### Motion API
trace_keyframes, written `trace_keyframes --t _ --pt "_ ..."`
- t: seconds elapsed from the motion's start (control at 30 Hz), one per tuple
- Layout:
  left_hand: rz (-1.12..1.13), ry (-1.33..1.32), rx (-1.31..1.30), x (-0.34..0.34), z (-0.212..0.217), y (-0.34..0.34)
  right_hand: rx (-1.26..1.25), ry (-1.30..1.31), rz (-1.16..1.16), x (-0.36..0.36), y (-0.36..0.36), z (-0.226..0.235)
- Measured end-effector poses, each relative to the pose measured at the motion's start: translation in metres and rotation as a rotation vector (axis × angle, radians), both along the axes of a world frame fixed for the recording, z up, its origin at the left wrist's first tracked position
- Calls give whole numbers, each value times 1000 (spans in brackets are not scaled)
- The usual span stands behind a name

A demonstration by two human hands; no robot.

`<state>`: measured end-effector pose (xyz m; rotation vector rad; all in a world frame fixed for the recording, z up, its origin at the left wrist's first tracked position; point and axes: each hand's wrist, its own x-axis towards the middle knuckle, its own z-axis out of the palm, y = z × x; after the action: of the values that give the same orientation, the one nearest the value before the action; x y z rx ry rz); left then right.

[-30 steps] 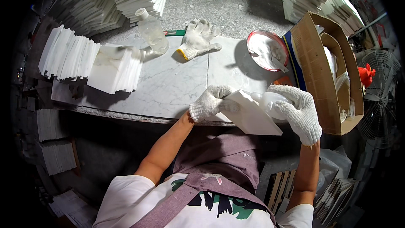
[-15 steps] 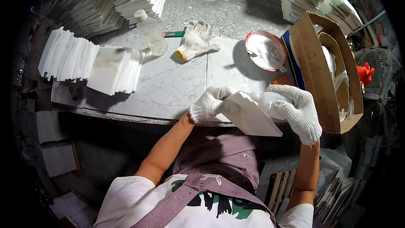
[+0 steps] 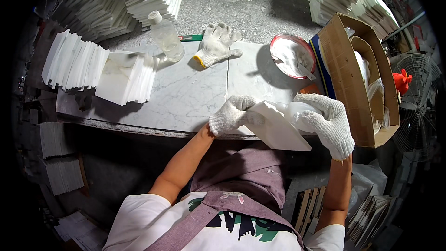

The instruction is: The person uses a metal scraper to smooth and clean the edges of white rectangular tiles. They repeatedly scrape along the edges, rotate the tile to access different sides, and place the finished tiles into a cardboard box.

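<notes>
Together, the gloved left hand (image 3: 233, 115) pinches a white tile (image 3: 278, 130) while the right hand (image 3: 327, 123) grips a squeeze bottle (image 3: 290, 110).

Spare white glove (image 3: 216, 44) lying flat on marble slab (image 3: 186, 95), clear plastic bottle (image 3: 166, 36) upright just left of it. Leaning row of white tiles (image 3: 100, 69) at slab's left end. Red-rimmed bowl (image 3: 292, 56) holding white paste, perhaps with stick in it. Open cardboard box (image 3: 360, 76) at right; fan (image 3: 418, 102) beyond.
</notes>
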<state>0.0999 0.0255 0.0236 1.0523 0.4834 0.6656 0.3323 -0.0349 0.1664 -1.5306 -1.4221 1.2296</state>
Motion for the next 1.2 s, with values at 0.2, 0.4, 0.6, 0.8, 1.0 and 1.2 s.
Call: trace_keyframes --t 0.2,0.4,0.6,0.8,1.0,1.2 --pt "6 5 -5 0 1 -1 2 -34 13 0 1 0" --pt "-22 42 16 -2 3 1 -2 -4 -6 -2 -1 4" --pt "-21 2 -41 -2 2 0 -20 66 -1 -2 0 4" --pt "16 -31 -68 -5 -6 -2 50 304 -27 -2 0 -13" --pt "101 -13 -73 -30 -10 -6 -118 545 -45 1 10 -39" --pt "194 68 -23 -69 -3 -4 -69 444 -8 -37 42 -98"
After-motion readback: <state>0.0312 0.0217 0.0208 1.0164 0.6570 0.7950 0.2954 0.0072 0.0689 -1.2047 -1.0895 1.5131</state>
